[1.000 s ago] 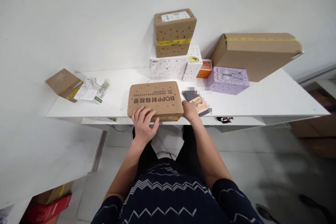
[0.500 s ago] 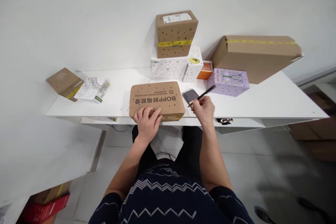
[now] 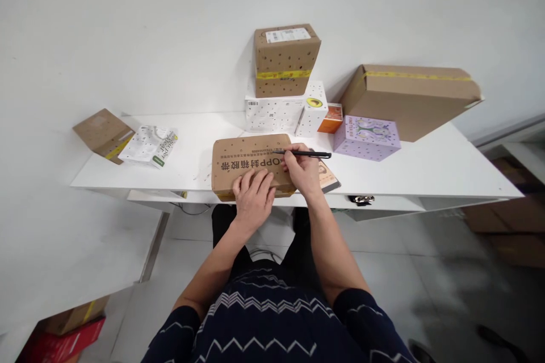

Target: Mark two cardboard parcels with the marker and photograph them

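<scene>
Under both hands: flat brown printed carton [image 3: 249,161].

On table [image 3: 426,173], near front edge: flat carton [image 3: 238,161], left hand [image 3: 254,195] atop its near part, right hand [image 3: 300,173] at its right end with pen [image 3: 304,153]. Behind: two stacked boxes [image 3: 285,79]. Far left: small carton [image 3: 102,133] beside packet [image 3: 149,146]. Right rear: large carton [image 3: 409,99] behind printed box [image 3: 367,136].
</scene>
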`<state>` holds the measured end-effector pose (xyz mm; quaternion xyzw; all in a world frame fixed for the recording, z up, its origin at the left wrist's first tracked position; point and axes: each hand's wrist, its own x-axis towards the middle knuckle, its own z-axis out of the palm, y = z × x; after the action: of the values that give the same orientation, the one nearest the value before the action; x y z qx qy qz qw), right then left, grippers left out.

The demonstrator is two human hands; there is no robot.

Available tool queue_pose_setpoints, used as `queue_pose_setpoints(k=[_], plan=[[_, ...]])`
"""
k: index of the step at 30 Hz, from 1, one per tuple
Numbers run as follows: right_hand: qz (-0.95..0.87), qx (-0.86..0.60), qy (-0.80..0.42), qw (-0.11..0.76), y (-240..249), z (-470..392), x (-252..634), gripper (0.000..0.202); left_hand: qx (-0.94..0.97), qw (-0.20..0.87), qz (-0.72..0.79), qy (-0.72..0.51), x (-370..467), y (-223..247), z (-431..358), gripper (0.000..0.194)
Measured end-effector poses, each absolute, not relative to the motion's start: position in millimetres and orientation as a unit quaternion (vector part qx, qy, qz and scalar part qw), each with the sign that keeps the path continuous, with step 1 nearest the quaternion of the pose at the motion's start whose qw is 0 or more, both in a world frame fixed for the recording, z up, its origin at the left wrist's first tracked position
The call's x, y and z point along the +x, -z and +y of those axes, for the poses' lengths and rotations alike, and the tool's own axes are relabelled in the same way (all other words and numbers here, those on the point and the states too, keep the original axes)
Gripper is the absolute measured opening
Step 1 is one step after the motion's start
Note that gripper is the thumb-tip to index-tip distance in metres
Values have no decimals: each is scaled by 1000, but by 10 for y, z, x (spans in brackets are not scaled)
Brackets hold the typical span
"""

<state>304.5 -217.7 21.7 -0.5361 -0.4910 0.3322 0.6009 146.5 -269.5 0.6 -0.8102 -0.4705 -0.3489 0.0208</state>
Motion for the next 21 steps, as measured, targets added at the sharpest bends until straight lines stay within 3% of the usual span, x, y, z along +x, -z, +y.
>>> queue_pose_setpoints(k=[7, 21], plan=[[-558, -581, -267, 528, -233, -2214, 3065, 20, -809, 19, -474, 346, 1460, 60, -2661, 34], [-595, -567, -232, 521, -277, -2213, 3042, 19, -814, 98, -475, 320, 1472, 41, -2675, 30]])
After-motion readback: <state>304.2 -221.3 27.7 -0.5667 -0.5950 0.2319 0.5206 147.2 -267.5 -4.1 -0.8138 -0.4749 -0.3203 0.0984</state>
